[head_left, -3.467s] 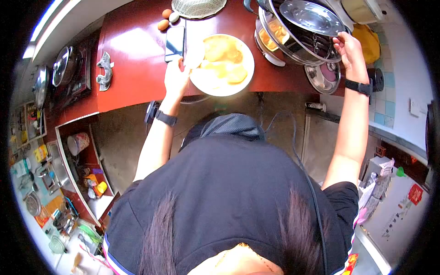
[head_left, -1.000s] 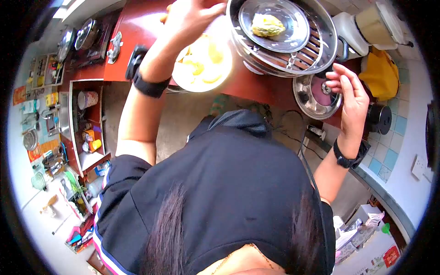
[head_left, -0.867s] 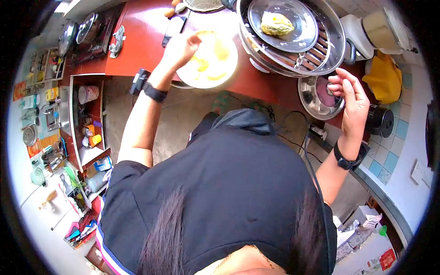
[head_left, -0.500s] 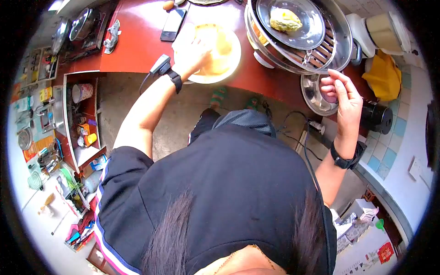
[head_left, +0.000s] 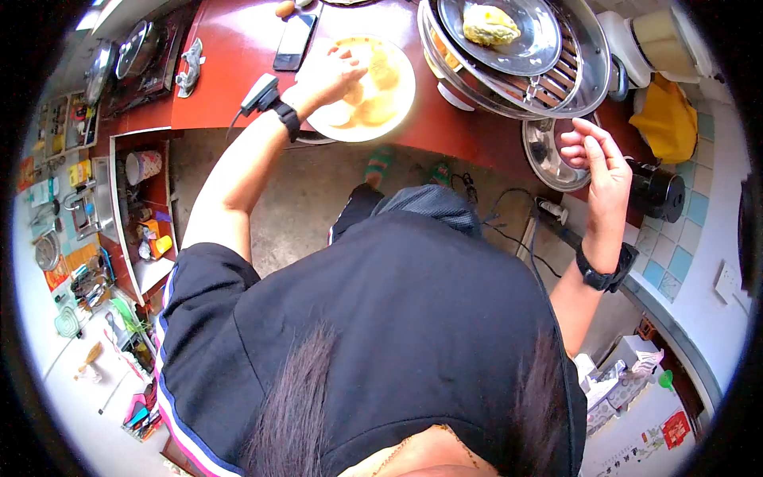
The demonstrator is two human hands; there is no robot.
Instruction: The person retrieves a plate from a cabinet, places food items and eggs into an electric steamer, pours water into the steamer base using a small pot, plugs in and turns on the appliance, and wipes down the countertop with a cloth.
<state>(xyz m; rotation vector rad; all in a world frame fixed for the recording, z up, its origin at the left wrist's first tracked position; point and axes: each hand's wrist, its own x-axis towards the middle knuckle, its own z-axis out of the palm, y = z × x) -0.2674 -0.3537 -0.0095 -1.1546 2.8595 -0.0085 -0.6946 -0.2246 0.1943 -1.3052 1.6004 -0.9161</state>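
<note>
Head cam has the yellow food pieces (head_left: 381, 103) lying in the white plate (head_left: 407, 91) on the red counter, kinda washed out by glare. Left hand (head_left: 338, 75) has dropped over that plate since a second ago, when it was up higher; fingers are curled, but can't tell if they're pinching anything. Other big change: a yellow-green food bundle (head_left: 490, 25) now sits on the steel plate (head_left: 540, 48) in the steamer (head_left: 596, 71), and a few seconds back that plate showed nothing. So I'd say one piece is loaded, with others still over in the white plate. Right hand (head_left: 598, 155) stays just beside the steamer rim, fingers loosely bent, nothing visible in them. Phone (head_left: 295, 44) is near the white plate.
</note>
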